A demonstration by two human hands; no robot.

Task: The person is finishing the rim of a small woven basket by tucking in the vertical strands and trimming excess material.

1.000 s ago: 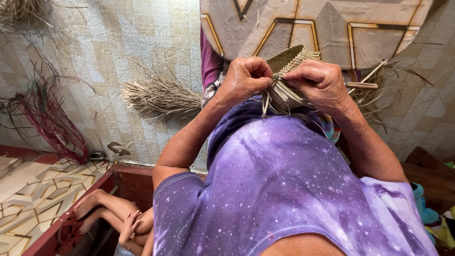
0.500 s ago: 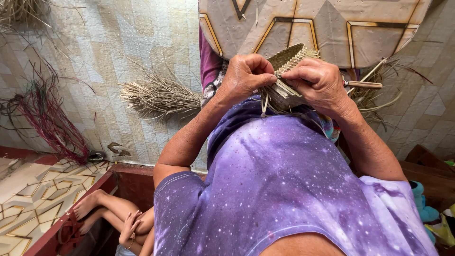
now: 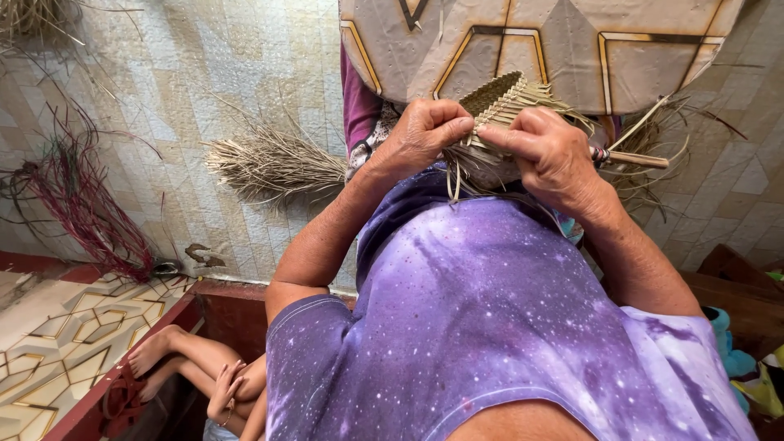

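My left hand and my right hand both grip a narrow woven band of pale straw, held in front of my purple shirt. The plaited end points up and away from me. Loose dry strands hang down from the band between the two hands. My fingers pinch the strands at the working edge. A short wooden stick pokes out to the right, behind my right hand.
A bundle of pale dry straw lies on the tiled floor at my left. Red-dyed strands lie further left. Another person's bare legs and hand show at the bottom left beside a dark red step.
Both hands stay on the woven band, with small finger movements on the strands. The band has tilted slightly.
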